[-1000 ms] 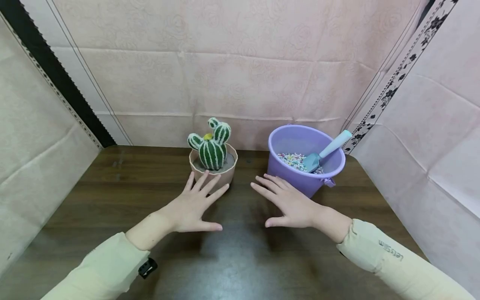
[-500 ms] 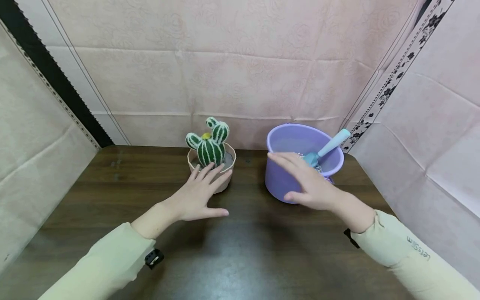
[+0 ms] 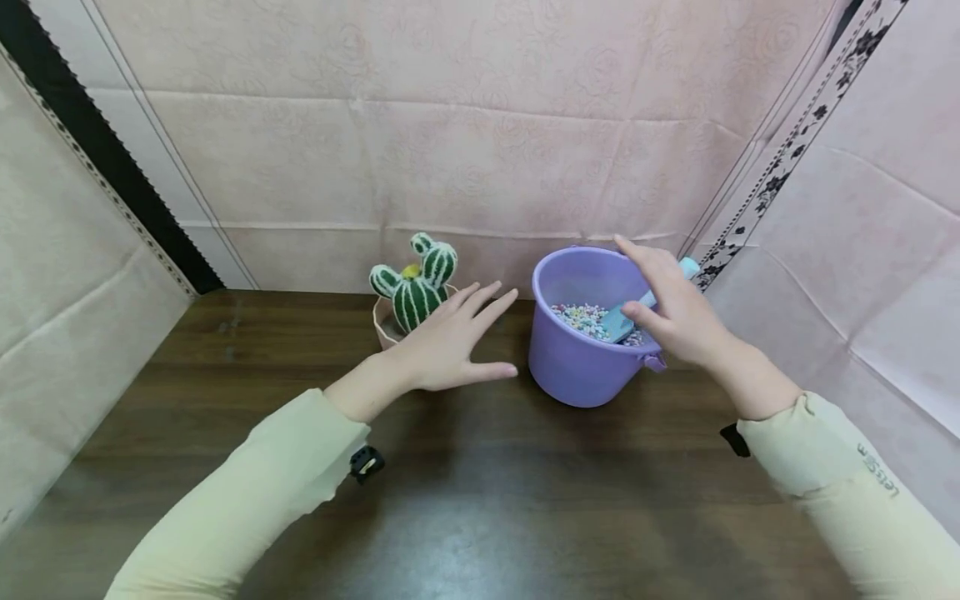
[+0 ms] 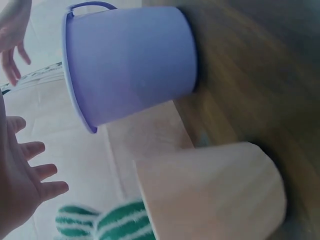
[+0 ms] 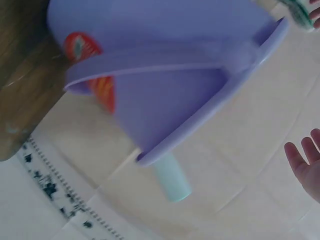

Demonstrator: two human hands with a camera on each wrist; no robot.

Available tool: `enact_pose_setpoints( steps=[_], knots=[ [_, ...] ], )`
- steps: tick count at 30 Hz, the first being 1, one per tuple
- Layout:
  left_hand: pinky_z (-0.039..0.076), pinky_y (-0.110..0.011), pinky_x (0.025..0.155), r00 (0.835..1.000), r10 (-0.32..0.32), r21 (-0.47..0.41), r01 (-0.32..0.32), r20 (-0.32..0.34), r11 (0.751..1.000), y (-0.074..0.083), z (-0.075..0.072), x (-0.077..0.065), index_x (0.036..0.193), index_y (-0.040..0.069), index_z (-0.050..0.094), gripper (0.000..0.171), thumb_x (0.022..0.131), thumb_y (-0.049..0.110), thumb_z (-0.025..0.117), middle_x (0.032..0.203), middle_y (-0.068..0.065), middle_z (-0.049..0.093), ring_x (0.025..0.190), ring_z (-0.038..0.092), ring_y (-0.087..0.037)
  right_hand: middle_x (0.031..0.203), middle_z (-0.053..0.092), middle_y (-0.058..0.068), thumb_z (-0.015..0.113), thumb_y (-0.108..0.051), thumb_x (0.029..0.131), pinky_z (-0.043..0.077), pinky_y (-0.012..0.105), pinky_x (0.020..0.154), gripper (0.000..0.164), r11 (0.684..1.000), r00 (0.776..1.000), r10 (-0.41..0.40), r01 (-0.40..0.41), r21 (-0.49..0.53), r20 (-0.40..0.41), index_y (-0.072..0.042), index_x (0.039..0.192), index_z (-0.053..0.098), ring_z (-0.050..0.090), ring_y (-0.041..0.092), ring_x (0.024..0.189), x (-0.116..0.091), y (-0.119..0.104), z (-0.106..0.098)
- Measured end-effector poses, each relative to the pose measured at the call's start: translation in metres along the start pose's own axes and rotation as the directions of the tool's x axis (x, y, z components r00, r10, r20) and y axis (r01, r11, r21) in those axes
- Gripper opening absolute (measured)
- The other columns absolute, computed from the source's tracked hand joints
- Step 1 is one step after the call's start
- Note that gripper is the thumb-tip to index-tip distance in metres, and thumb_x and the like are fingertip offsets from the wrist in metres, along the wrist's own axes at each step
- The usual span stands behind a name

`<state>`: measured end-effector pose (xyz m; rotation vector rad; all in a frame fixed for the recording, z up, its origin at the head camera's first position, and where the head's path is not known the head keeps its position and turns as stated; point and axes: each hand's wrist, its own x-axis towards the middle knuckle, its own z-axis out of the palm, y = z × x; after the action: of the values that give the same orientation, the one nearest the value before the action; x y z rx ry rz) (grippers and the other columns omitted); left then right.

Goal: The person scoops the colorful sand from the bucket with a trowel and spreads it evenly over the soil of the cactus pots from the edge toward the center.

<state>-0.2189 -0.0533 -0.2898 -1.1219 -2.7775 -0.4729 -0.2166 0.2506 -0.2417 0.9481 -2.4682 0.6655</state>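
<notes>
My right hand [image 3: 675, 308] hangs above the right rim of a purple bucket [image 3: 577, 367], thumb and fingers spread. Beneath it a light blue scoop [image 3: 618, 323] leans in the bucket, its blade among small pastel beads [image 3: 581, 318]. The right wrist view shows the scoop's handle [image 5: 172, 179] sticking out past the rim, apart from the fingers. My left hand [image 3: 442, 342] is spread in front of a green-and-white knitted cactus [image 3: 417, 302], hiding much of its pale pot [image 4: 215, 192]. Neither hand holds anything.
The pot and bucket stand near the back of a dark wooden table [image 3: 465, 508]. Pale patterned cloth [image 3: 480, 158] hangs behind and at both sides. The bucket's purple carrying handle [image 5: 150, 67] hangs down its side.
My right hand has risen and moved right, from in front of the bucket to above its rim by the scoop. My left hand has moved right and forward, covering more of the pot.
</notes>
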Motion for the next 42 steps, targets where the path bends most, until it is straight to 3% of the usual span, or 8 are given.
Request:
enact_pose_setpoints(
  steps=[5, 10, 15, 19, 28, 33, 36, 42],
  knots=[
    [0.021, -0.056, 0.113, 0.998, -0.048, -0.073, 0.050, 0.028, 0.996, 0.006, 0.001, 0.027, 0.152, 0.026, 0.008, 0.089, 0.084, 0.066, 0.048, 0.158, -0.007, 0.009, 0.144, 0.010, -0.034, 0.139, 0.042, 0.026, 0.045, -0.045, 0.096, 0.027, 0.059, 0.101, 0.067, 0.992, 0.988, 0.122, -0.119, 0.037, -0.092, -0.006, 0.146, 0.028, 0.035, 0.041, 0.123, 0.002, 0.014, -0.008],
    [0.024, -0.055, 0.112, 0.995, -0.090, -0.117, 0.096, 0.053, 0.988, 0.007, 0.007, 0.051, 0.152, 0.026, 0.007, 0.087, 0.085, 0.065, 0.048, 0.159, -0.006, 0.007, 0.144, 0.010, -0.031, 0.140, 0.040, 0.027, 0.051, -0.038, 0.095, 0.025, 0.058, 0.102, 0.065, 0.960, 0.947, 0.277, -0.268, 0.076, -0.161, -0.006, 0.147, 0.027, 0.033, 0.041, 0.123, 0.007, 0.025, -0.012],
    [0.027, -0.055, 0.111, 0.986, -0.155, -0.154, 0.163, 0.064, 0.974, 0.006, 0.015, 0.072, 0.152, 0.027, 0.006, 0.087, 0.085, 0.067, 0.046, 0.159, -0.005, 0.007, 0.145, 0.010, -0.030, 0.143, 0.035, 0.027, 0.053, -0.040, 0.093, 0.016, 0.060, 0.110, 0.071, 0.906, 0.879, 0.423, -0.410, 0.103, -0.220, -0.006, 0.148, 0.024, 0.023, 0.043, 0.134, 0.007, 0.043, -0.014],
    [0.027, -0.053, 0.111, 0.974, -0.220, -0.236, 0.227, 0.056, 0.945, 0.002, 0.021, 0.085, 0.152, 0.026, 0.007, 0.087, 0.085, 0.067, 0.046, 0.158, -0.005, 0.009, 0.145, 0.011, -0.030, 0.145, 0.029, 0.028, 0.051, -0.040, 0.094, 0.017, 0.058, 0.112, 0.075, 0.827, 0.797, 0.561, -0.541, 0.149, -0.221, -0.005, 0.149, 0.015, 0.022, 0.043, 0.135, 0.003, 0.059, -0.015],
    [0.020, -0.044, 0.117, 0.935, -0.352, -0.554, 0.314, 0.041, 0.771, -0.009, 0.034, 0.104, 0.152, 0.016, 0.008, 0.085, 0.089, 0.059, 0.046, 0.158, -0.007, 0.014, 0.145, 0.014, -0.024, 0.146, 0.027, 0.032, 0.046, -0.053, 0.091, 0.027, 0.052, 0.111, 0.090, 0.613, 0.622, 0.778, -0.718, 0.329, -0.093, -0.003, 0.149, -0.001, 0.031, 0.044, 0.132, -0.001, 0.081, -0.011],
    [0.026, -0.041, 0.115, 0.921, -0.390, -0.656, 0.309, 0.025, 0.689, -0.008, 0.047, 0.110, 0.151, 0.012, 0.014, 0.082, 0.090, 0.055, 0.049, 0.155, -0.009, 0.023, 0.142, 0.024, -0.024, 0.148, 0.026, 0.029, 0.046, -0.053, 0.090, 0.051, 0.020, 0.080, 0.089, 0.516, 0.549, 0.836, -0.782, 0.350, -0.006, 0.001, 0.148, 0.007, 0.046, 0.036, 0.122, 0.002, 0.084, -0.006],
    [0.034, -0.037, 0.111, 0.918, -0.397, -0.731, 0.280, 0.014, 0.623, -0.006, 0.054, 0.112, 0.150, 0.008, 0.015, 0.079, 0.092, 0.045, 0.054, 0.152, -0.010, 0.029, 0.138, 0.033, -0.024, 0.142, 0.033, 0.027, 0.047, -0.050, 0.091, 0.045, 0.007, 0.063, 0.081, 0.492, 0.529, 0.848, -0.796, 0.352, 0.011, 0.005, 0.145, 0.021, 0.055, 0.021, 0.105, 0.004, 0.085, -0.003],
    [0.041, -0.035, 0.105, 0.909, -0.417, -0.818, 0.253, 0.018, 0.517, -0.006, 0.063, 0.115, 0.148, 0.007, 0.024, 0.070, 0.091, 0.029, 0.059, 0.145, -0.012, 0.040, 0.131, 0.044, -0.023, 0.115, 0.050, 0.017, 0.049, -0.035, 0.094, 0.041, 0.009, 0.061, 0.057, 0.540, 0.543, 0.837, -0.802, 0.256, -0.064, 0.010, 0.129, 0.044, 0.047, 0.000, 0.071, 0.006, 0.087, 0.000]
  ],
)
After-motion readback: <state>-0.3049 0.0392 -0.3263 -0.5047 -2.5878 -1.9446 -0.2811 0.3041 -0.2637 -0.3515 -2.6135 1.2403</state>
